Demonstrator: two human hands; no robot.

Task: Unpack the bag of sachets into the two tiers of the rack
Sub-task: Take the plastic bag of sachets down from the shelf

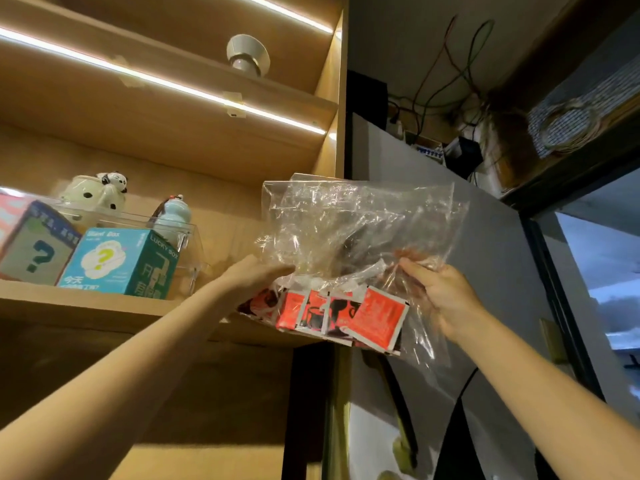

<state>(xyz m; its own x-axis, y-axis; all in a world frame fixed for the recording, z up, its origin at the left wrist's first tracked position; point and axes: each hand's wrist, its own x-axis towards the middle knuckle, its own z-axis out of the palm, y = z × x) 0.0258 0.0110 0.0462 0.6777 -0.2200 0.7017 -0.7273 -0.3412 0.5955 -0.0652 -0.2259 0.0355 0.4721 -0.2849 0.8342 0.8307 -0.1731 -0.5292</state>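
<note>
Domestic interior, likely a home. Evidence: built-in wooden shelving (166, 306) with LED strip lighting (173, 84), decorative panda figurines (100, 192), novelty "Lucky Box" cartons (121, 261), and loose household wiring (450, 81) atop a grey appliance (433, 209).
</note>
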